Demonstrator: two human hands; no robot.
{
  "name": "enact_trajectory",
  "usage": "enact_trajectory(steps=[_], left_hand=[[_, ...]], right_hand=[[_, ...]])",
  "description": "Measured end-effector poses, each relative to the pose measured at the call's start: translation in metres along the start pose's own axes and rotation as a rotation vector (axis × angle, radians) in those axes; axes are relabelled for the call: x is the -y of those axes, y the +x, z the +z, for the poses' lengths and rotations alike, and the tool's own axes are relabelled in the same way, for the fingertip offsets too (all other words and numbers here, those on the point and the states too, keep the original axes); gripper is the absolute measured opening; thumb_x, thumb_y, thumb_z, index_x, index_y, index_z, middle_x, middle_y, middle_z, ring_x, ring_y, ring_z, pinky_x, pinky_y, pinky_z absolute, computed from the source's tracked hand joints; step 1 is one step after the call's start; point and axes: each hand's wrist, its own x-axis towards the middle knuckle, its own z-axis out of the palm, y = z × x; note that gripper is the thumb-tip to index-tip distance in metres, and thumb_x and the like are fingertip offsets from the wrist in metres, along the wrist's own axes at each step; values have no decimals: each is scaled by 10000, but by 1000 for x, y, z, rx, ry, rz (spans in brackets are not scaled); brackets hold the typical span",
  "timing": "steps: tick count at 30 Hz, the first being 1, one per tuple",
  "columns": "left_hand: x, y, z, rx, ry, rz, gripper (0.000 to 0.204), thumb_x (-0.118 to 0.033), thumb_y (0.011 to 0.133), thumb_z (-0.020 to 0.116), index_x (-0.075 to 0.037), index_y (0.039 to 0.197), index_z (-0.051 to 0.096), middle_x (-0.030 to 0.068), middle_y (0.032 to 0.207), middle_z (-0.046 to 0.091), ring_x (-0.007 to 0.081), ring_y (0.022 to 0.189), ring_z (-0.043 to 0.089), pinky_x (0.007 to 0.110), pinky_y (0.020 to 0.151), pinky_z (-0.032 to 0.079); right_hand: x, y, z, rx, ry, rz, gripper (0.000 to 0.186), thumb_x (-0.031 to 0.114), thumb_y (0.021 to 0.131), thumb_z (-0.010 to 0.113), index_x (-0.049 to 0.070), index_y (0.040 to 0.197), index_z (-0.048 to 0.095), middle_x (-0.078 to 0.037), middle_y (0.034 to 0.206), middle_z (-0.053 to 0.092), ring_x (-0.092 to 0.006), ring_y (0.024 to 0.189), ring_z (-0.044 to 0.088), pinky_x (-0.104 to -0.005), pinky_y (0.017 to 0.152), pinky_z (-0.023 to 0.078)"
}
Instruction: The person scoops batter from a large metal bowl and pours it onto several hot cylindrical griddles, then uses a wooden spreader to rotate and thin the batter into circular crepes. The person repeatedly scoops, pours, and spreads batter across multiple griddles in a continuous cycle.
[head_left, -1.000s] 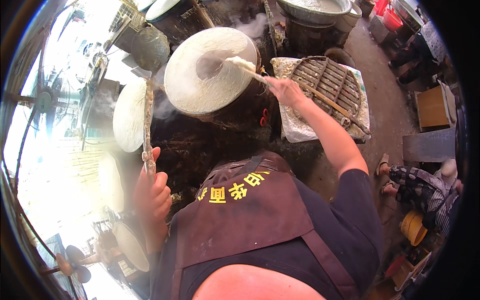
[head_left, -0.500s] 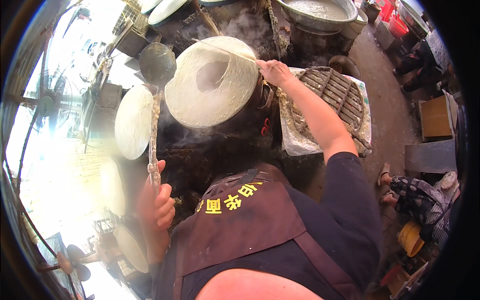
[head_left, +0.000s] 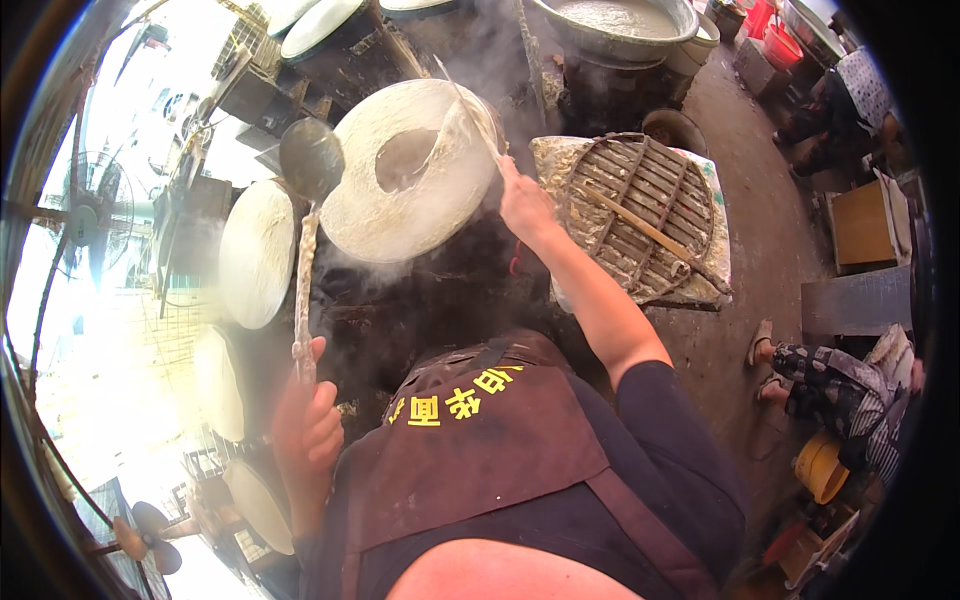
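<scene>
My left hand [head_left: 312, 425] is closed around the batter-crusted handle of a ladle [head_left: 306, 265]. The ladle's dark round bowl [head_left: 311, 160] is beside a round steamer top [head_left: 350, 215] covered with a pale layer of batter. A darker round patch [head_left: 402, 160] shows within that layer, and steam rises around it. My right hand [head_left: 527, 208] grips a thin pale stick [head_left: 462, 98], which lies slanted across the right side of the steamer top. Beside the stick the pale layer looks folded or lifted; its exact contact is hard to tell.
To the right, a round slatted wooden rack [head_left: 650, 215] lies on a batter-stained surface, a wooden stick [head_left: 645, 225] across it. A large metal basin [head_left: 625, 20] of pale liquid stands behind. Pale discs [head_left: 258, 255] line the left side. Two other people are at far right.
My right hand has moved toward me and slightly left, and the thin stick has swung from nearly level to a steeper slant. The ladle stays in my left hand.
</scene>
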Motion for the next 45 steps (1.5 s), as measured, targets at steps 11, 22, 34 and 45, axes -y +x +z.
enact_trajectory(steps=[11, 22, 34, 45], left_hand=[[2, -14, 7, -67, 90, 73, 499, -183, 1046, 312, -100, 1516, 167, 28, 712, 340, 94, 491, 321, 225, 368, 290], [-15, -32, 8, -117, 181, 107, 533, -266, 1063, 322, -86, 1518, 110, 16, 716, 357, 45, 452, 332, 179, 338, 351], [-25, -45, -8, -47, 221, 33, 555, -228, 1049, 376, -68, 1515, 120, 20, 716, 364, 42, 440, 335, 176, 324, 338], [-22, -46, -9, -96, 32, 9, 487, -172, 1032, 334, -88, 1496, 213, 41, 686, 366, 123, 477, 352, 265, 368, 317]], right_hand=[[14, -24, 19, -25, 97, -158, 561, 55, 810, 512, 96, 1365, 445, -270, 1016, 642, -428, 929, 624, -476, 828, 496], [48, -50, 35, -46, -2, -194, 560, 98, 831, 537, 165, 1383, 474, -250, 870, 650, -395, 851, 651, -498, 778, 515], [47, -81, 47, 1, 43, -283, 577, 95, 811, 590, 148, 1374, 480, -231, 854, 621, -408, 800, 632, -502, 742, 511], [42, -58, 46, 22, 32, -382, 540, 89, 813, 588, 151, 1343, 506, -242, 840, 619, -434, 791, 622, -508, 748, 505]])
